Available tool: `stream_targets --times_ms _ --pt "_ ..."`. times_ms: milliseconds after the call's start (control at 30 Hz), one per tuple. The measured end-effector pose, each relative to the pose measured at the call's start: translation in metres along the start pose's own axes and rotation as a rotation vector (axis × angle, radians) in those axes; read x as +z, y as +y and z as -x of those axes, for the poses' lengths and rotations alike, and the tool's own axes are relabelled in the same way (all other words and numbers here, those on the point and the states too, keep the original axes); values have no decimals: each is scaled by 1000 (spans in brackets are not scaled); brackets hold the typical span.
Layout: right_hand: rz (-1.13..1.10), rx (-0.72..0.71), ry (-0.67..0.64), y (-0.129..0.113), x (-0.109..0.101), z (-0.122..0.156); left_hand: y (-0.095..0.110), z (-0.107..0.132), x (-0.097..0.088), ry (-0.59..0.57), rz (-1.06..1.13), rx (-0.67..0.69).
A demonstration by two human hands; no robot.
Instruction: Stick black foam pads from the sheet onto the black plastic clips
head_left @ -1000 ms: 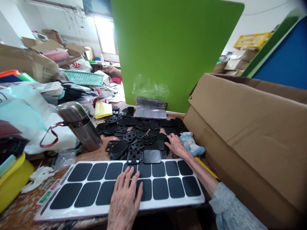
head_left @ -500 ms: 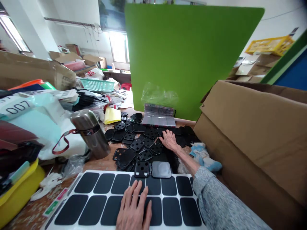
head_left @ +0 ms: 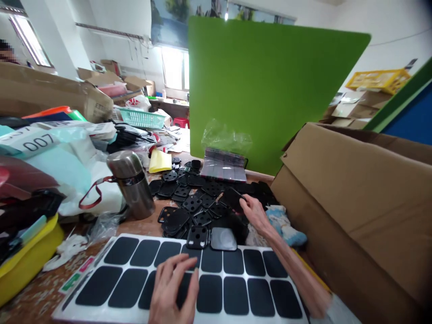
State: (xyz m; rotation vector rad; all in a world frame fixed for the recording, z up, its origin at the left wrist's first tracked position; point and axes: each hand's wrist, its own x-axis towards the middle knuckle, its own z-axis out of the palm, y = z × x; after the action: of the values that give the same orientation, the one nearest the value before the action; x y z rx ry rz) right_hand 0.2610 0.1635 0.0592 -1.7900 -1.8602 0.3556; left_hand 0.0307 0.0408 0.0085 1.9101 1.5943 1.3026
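Note:
In the head view, my right hand (head_left: 255, 212) pinches a flat black case (head_left: 231, 198) by its edge, tilted above the pile. Beneath and to the left spreads a heap of black cases (head_left: 194, 203), many with round holes in them. Low in the middle, my left hand (head_left: 175, 285) hovers over or rests on a white sheet (head_left: 202, 275) bearing rows of black rounded squares; its fingers are bent and apart, with nothing held. At the sheet's far edge lies an opened compact (head_left: 197, 237), one half with holes, the other with a shiny mirror-like face (head_left: 223, 238).
A steel flask (head_left: 137, 193) with a red strap stands at left, near a yellow basin (head_left: 30, 261) and piled bags. A cardboard box (head_left: 351, 202) borders the right. Behind stand a green panel (head_left: 270, 90) and a plastic-wrapped stack (head_left: 224, 166). A blue-white cloth (head_left: 285, 225) lies beside my right wrist.
My right hand has lifted a black case from the pile and drawn back toward me. My left hand has shifted slightly left, its fingers more bent. The camera view has moved a little.

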Motion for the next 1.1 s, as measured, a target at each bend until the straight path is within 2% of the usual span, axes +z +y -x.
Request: stream_targets --times_ms 67,133,200,267,333,433,567,767,900,1000,1100 --pt "-83 -29 -34 -15 -3 46 18 -8 -4 -113 295 -334" --pt "-168 -67 15 -32 4 93 36 -13 -2 -198 552 -537" --pt "-183 -182 199 -48 17 134 50 -12 3 -249 697 -643" --pt "-154 -334 343 -60 32 162 60 -7 5 -294 750 -705" --pt "-126 -388 409 -66 42 179 65 -1 0 -344 797 -744" --pt "-117 -425 365 -66 46 190 67 8 -12 -423 898 -790" --pt "-75 -519 317 -63 41 203 67 20 -22 -498 1014 -859" --pt "-39 -472 192 -61 41 225 67 39 -24 -583 1256 -883" --pt "-34 -462 197 -64 43 229 65 44 -23 -603 1298 -909" --pt "-100 -477 221 -67 33 225 64 44 -24 -603 1316 -909" --pt "-246 -341 167 -64 17 217 65 41 -27 -637 1335 -893"
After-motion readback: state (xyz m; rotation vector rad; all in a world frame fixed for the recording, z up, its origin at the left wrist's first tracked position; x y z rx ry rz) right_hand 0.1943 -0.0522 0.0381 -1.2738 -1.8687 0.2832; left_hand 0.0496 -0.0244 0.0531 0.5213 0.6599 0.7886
